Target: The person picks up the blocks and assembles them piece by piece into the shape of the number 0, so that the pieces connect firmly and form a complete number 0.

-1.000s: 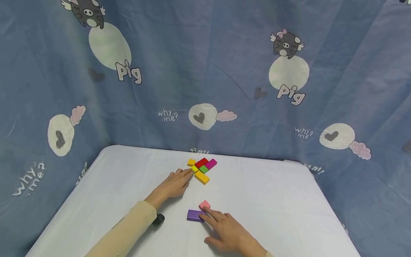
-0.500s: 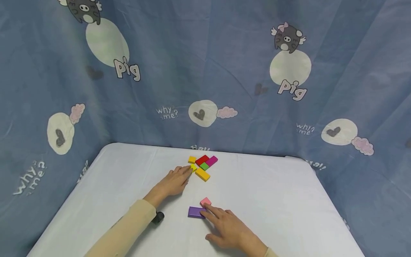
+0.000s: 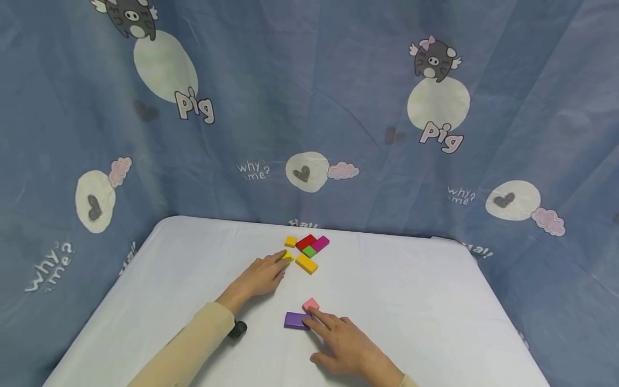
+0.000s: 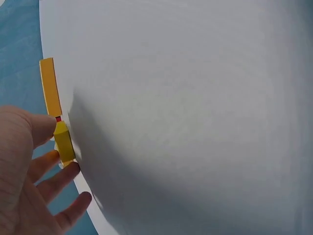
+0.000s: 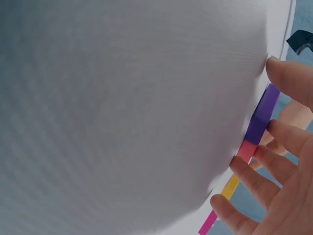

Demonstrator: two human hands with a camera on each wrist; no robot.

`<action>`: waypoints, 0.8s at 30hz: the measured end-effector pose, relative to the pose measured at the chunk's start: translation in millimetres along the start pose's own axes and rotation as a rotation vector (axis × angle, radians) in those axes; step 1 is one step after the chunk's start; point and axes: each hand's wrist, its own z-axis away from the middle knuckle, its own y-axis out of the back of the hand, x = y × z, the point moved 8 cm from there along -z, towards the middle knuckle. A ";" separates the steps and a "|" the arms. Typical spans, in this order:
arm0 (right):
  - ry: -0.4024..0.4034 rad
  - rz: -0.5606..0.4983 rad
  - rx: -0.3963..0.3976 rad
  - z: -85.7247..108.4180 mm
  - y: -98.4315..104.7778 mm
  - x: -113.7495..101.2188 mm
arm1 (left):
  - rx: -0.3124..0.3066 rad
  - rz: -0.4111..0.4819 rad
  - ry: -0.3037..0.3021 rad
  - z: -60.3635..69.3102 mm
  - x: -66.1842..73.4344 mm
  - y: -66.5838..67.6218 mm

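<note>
In the head view my left hand [image 3: 263,275] reaches to the bright yellow block [image 3: 288,256], pinching it between thumb and fingers. The left wrist view shows the thumb at one end of this yellow block [image 4: 64,142] and fingers at the other. My right hand [image 3: 345,344] lies nearer, its fingers extended. Its fingertips rest on the purple block [image 3: 296,320] and the pink block [image 3: 310,305], which sit close together. Seen from the right wrist, the fingers touch the purple block [image 5: 262,113] and the pink block [image 5: 246,151], with the thumb apart from both.
Beyond the left hand lie a small orange-yellow block [image 3: 290,241], a red block [image 3: 306,242], a magenta block [image 3: 321,244], a green block [image 3: 309,251] and a long orange block [image 3: 307,263]. A black object [image 3: 237,329] shows beside the left sleeve on the white table [image 3: 411,290].
The yellow block has shifted left with my left hand, leaving a gap to the green and long orange blocks. My right hand stays at the purple and pink blocks.
</note>
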 end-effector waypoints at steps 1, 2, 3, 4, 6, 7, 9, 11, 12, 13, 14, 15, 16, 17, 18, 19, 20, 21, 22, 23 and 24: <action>0.000 -0.001 0.000 0.3 0.0 0.1 | 0.008 -0.002 -0.002 -0.1 0.0 0.4; -0.002 -0.002 0.001 0.4 0.0 0.4 | 0.020 -0.006 -0.003 -0.3 -0.1 1.1; -0.004 -0.005 0.001 0.5 -0.1 0.8 | 0.036 -0.010 -0.005 -0.6 -0.2 2.2; -0.004 -0.005 0.002 0.4 0.0 0.8 | 0.046 -0.014 -0.002 -1.2 -0.8 2.6; -0.013 -0.011 -0.006 0.0 -0.5 1.6 | 0.067 -0.006 0.000 -1.7 -1.6 4.1; -0.017 -0.013 -0.011 -0.2 -0.6 1.9 | 0.068 0.001 0.004 -1.9 -2.2 4.0; -0.025 -0.017 -0.024 -0.7 -1.4 2.6 | 0.058 0.012 0.008 -2.5 -3.1 3.1; -0.035 -0.021 -0.038 -1.2 -2.4 3.5 | 0.045 0.020 0.008 -2.1 -3.3 1.7; -0.039 -0.022 -0.042 -1.4 -2.5 3.8 | 0.037 0.021 0.007 -2.1 -3.2 1.2; -0.042 -0.024 -0.045 -1.7 -2.8 4.3 | 0.032 0.022 0.005 -2.1 -3.0 1.0; -0.043 -0.024 -0.046 -2.0 -3.0 4.6 | 0.031 0.022 0.002 -2.0 -2.7 1.1; -0.046 -0.025 -0.048 -2.2 -3.3 5.1 | 0.032 0.021 0.000 -2.0 -2.5 1.4; -0.046 -0.026 -0.049 -2.5 -3.4 5.1 | 0.037 0.022 -0.001 -2.0 -2.3 1.9; -0.048 -0.028 -0.051 -2.7 -3.7 5.3 | 0.042 0.022 -0.002 -2.0 -2.3 2.3; -0.049 -0.032 -0.054 -2.8 -3.9 5.4 | 0.050 0.023 -0.003 -2.2 -2.3 2.9; -0.049 -0.035 -0.056 -3.0 -4.2 5.3 | 0.056 0.022 -0.003 -2.2 -2.5 3.1; -0.050 -0.035 -0.058 -3.1 -4.4 5.4 | 0.064 0.023 -0.005 -2.3 -2.6 3.4; -0.054 -0.039 -0.062 -3.2 -4.7 5.5 | 0.072 0.023 -0.006 -2.6 -2.9 3.6; -0.056 -0.041 -0.065 -3.2 -4.8 5.4 | 0.080 0.024 -0.008 -2.7 -3.2 3.6; -0.058 -0.043 -0.069 -3.1 -5.1 5.5 | 0.081 0.020 -0.007 -3.0 -3.8 3.1; -0.060 -0.045 -0.072 -2.9 -5.2 5.3 | 0.081 0.024 -0.003 -3.1 -4.5 2.7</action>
